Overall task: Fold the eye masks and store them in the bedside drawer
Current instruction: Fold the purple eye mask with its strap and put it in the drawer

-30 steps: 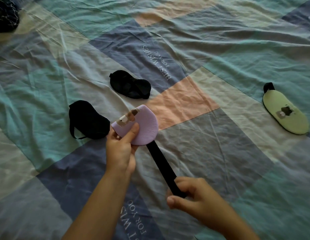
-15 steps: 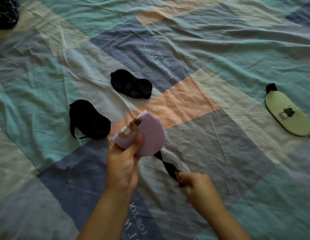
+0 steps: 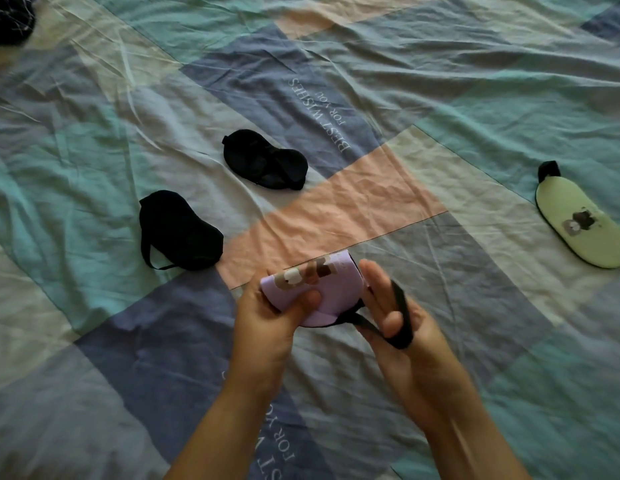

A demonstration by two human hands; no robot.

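A lilac eye mask (image 3: 331, 292) folded in half, with a small brown-and-white print on top, is pinched in my left hand (image 3: 267, 317) over the bedspread. Its black elastic strap (image 3: 400, 320) loops round the fingers of my right hand (image 3: 398, 327), which sits right beside the mask with fingers spread. Two black eye masks lie on the bed: one folded (image 3: 178, 230) to the left, one (image 3: 265, 159) further back. A pale green eye mask (image 3: 580, 223) lies flat at the far right. No drawer is in view.
A wrinkled patchwork bedspread (image 3: 336, 209) in teal, blue, grey and peach fills the view. A dark bundle of fabric (image 3: 9, 17) sits in the top left corner.
My right hand has come up from the stretched strap's far end to the mask, and the strap now loops round its fingers. Both hands and the mask have shifted right and nearer to me.
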